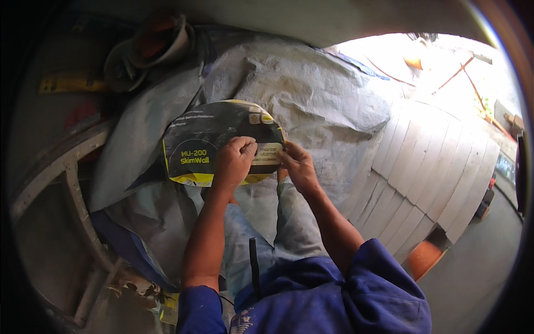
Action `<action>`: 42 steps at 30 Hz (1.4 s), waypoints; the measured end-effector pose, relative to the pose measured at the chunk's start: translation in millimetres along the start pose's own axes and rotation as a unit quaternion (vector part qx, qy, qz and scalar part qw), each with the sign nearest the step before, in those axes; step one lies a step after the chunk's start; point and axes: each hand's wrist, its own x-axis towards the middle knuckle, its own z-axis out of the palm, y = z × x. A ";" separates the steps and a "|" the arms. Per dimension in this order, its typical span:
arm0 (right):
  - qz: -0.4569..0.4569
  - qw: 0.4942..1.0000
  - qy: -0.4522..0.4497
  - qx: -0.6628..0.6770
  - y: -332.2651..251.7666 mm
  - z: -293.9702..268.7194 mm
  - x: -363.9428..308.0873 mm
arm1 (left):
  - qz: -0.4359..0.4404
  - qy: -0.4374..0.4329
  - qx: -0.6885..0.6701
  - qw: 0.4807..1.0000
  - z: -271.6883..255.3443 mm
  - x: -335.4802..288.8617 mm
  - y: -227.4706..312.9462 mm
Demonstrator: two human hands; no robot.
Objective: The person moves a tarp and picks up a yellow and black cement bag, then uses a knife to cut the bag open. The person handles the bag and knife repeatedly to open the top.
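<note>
A black and yellow sack (194, 136) lies in front of me on a crumpled grey sheet. Its top face is dark with printing, and a yellow band runs along its near edge. My left hand (235, 161) rests on the sack's face with its fingers curled closed; whatever they pinch is hidden. At the sack's right end, my right hand (299, 167) grips the edge between thumb and fingers. The two hands are a short way apart. My legs show beneath my forearms, close to the sack's near side.
The creased grey sheet (311, 89) spreads beyond the sack. To the right is a stack of pale flat blocks (417, 161), with an orange container (425, 259) by its near end. A curved frame (72, 172) stands left. Buckets (161, 44) and a yellow bar (72, 84) are at far left.
</note>
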 end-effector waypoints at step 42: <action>-0.182 0.973 0.090 -0.113 -3.5 31.8 -28.5 | -0.155 -0.158 -0.080 0.972 -2.5 58.3 6.3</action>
